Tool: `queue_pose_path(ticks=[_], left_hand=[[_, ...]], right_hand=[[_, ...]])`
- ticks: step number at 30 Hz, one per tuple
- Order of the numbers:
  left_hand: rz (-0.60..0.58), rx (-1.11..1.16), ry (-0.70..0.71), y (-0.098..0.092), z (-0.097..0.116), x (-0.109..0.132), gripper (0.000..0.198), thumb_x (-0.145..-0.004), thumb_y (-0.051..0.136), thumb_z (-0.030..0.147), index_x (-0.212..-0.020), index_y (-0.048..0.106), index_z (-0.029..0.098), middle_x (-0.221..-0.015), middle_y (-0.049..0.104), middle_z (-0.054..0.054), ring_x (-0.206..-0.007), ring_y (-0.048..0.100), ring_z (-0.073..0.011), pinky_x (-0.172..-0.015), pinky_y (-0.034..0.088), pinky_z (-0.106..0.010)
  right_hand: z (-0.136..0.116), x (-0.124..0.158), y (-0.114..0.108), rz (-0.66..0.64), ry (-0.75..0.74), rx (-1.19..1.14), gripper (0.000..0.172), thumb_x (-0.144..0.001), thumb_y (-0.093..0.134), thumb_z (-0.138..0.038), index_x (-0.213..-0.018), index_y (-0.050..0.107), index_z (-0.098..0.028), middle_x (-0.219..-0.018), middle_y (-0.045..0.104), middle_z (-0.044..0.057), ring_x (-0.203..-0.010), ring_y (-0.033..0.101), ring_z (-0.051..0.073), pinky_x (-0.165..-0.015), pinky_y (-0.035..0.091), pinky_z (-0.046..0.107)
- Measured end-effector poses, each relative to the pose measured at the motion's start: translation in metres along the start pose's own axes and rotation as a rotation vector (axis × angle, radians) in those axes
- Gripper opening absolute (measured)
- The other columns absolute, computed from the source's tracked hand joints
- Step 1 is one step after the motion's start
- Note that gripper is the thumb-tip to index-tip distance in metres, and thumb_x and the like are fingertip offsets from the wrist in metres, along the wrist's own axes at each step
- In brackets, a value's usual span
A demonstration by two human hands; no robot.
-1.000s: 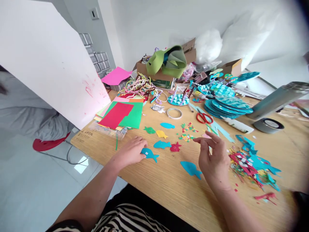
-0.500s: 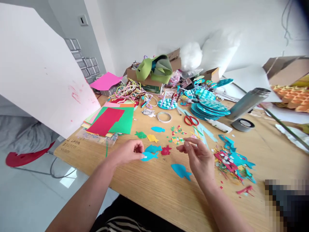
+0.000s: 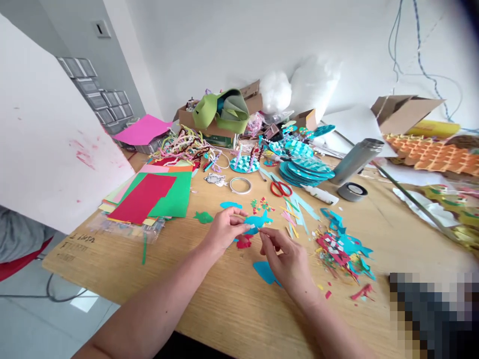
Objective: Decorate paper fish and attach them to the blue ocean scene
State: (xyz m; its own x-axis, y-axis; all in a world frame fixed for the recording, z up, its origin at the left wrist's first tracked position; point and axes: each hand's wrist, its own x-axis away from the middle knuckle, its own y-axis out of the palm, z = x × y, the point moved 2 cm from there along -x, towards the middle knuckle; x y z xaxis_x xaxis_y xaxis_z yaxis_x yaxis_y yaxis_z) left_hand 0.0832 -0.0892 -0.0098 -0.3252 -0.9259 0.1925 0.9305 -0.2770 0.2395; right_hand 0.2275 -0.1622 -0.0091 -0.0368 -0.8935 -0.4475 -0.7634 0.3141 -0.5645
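My left hand [image 3: 229, 228] grips a blue paper fish [image 3: 257, 221] by its head end, holding it just above the table with the tail pointing right. My right hand [image 3: 284, 252] is closed in a pinch at the fish's lower edge. A tiny orange speck shows at its fingertips, too small to name. Below the held fish lies a red paper cutout [image 3: 244, 242], partly covered by my left hand. Under my right hand rests another blue fish [image 3: 265, 271]. A green paper fish [image 3: 203, 217] and a blue one [image 3: 231, 205] lie to the left and behind.
Small cut paper bits [image 3: 263, 204] lie behind the held fish. Red scissors [image 3: 280, 188], a tape roll [image 3: 240, 185] and a glue bottle [image 3: 321, 195] stand further back. Paper scraps [image 3: 346, 249] spread at right; coloured sheets [image 3: 142, 199] are stacked at left.
My left hand has lifted the blue fish and carried it right, toward the paper bits. My right hand has come in to the fish, its fingers now pinched. The view has shifted right.
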Motion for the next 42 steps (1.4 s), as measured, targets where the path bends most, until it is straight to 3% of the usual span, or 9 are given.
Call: queue_pose_path(ticks=[4,25,42], left_hand=[[0.011,0.049,-0.03,0.002,-0.004,0.004,0.042,-0.055,0.082,0.031,-0.086,0.06,0.013,-0.071,0.07,-0.003,-0.059,0.065,-0.0141,-0.049,0.051,-0.021],[0.064,0.092,-0.042,0.007,-0.009,0.007,0.03,-0.055,0.08,0.022,-0.077,0.062,0.013,-0.069,0.069,-0.002,-0.06,0.064,-0.0113,-0.051,0.053,-0.019],[0.08,0.084,-0.034,0.006,-0.013,0.006,0.029,-0.056,0.081,0.02,-0.076,0.062,0.013,-0.068,0.067,0.0,-0.055,0.061,-0.0086,-0.048,0.053,-0.018]], right_hand=[[0.004,-0.001,0.002,-0.011,0.021,0.08,0.02,-0.092,0.049,-0.029,-0.093,0.066,-0.019,-0.063,0.065,0.001,-0.051,0.058,0.011,-0.051,0.045,0.022],[0.003,-0.001,0.003,-0.047,0.02,0.126,0.015,-0.089,0.051,-0.024,-0.081,0.063,-0.019,-0.058,0.06,-0.002,-0.05,0.055,0.01,-0.052,0.039,0.021],[0.006,0.001,0.005,-0.064,0.02,0.115,0.017,-0.09,0.05,-0.024,-0.086,0.065,-0.018,-0.057,0.059,-0.002,-0.05,0.056,0.01,-0.052,0.038,0.02]])
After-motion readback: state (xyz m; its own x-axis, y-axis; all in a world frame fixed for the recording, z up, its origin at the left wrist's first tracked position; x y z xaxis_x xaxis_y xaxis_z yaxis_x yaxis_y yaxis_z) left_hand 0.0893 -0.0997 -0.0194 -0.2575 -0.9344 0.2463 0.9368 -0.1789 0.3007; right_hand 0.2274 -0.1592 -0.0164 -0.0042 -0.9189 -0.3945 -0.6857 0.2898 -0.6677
